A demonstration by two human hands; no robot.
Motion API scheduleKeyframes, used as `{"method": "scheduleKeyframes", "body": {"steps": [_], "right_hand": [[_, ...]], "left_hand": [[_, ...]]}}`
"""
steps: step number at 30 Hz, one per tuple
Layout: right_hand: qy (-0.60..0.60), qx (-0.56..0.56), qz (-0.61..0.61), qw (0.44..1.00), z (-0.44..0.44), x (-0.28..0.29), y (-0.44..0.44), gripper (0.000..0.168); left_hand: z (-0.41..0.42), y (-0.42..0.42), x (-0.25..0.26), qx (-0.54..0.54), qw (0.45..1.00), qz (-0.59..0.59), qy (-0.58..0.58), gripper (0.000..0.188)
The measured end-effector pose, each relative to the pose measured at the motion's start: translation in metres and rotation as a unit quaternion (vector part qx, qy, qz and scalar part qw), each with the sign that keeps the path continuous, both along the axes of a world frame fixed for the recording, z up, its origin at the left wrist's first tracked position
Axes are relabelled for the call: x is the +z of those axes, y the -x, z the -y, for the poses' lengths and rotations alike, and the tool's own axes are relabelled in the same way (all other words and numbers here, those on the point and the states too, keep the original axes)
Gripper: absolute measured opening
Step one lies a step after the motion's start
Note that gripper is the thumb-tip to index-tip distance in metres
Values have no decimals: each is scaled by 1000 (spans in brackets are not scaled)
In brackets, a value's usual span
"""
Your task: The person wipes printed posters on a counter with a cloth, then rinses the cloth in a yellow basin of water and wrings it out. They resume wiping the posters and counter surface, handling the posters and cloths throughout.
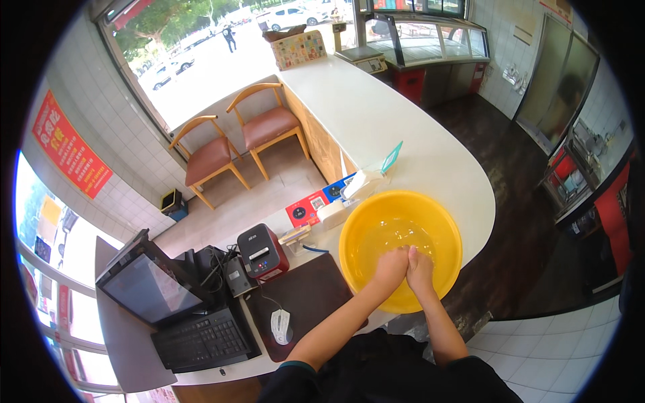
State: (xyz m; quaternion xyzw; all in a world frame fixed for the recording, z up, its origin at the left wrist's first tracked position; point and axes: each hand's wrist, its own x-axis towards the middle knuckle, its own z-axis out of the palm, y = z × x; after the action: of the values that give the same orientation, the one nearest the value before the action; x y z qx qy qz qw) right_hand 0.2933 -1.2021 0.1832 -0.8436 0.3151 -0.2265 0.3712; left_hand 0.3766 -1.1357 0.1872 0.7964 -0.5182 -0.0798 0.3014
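A large yellow plastic basin (355,226) stands on the white counter in front of me, with clear water (398,234) glinting in its bottom. Over its near half, my left hand (392,268) and my right hand (420,269) are pressed together with curled fingers. The backs of the hands face up, so anything held between them is hidden. Both forearms reach across the basin's near rim.
Left of the basin lie a dark mat (302,297), a white computer mouse (280,326), a keyboard (206,337), a monitor (151,287) and a small printer (263,252). Beyond it stand a tissue pack (362,184) and payment-code signs (308,207). The white counter (383,111) curves away.
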Motion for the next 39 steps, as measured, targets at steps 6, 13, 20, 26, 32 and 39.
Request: {"method": "scheduleKeyframes", "body": {"steps": [6, 13, 20, 26, 32, 39], "right_hand": [[267, 17, 35, 963, 14, 8, -1, 44], [309, 92, 98, 941, 24, 16, -2, 35], [355, 158, 90, 917, 38, 17, 2, 34], [362, 188, 96, 908, 33, 24, 4, 33], [308, 162, 171, 922, 29, 10, 6, 33], [-69, 137, 63, 986, 43, 60, 0, 30]], "left_hand": [[5, 1, 3, 27, 998, -52, -21, 17], [2, 0, 11, 37, 997, -20, -61, 20], [1, 4, 16, 37, 996, -8, -83, 17], [-6, 6, 13, 40, 998, -5, -55, 18], [-7, 13, 14, 41, 996, -46, -58, 18], [10, -3, 46, 72, 996, -47, 5, 16]]}}
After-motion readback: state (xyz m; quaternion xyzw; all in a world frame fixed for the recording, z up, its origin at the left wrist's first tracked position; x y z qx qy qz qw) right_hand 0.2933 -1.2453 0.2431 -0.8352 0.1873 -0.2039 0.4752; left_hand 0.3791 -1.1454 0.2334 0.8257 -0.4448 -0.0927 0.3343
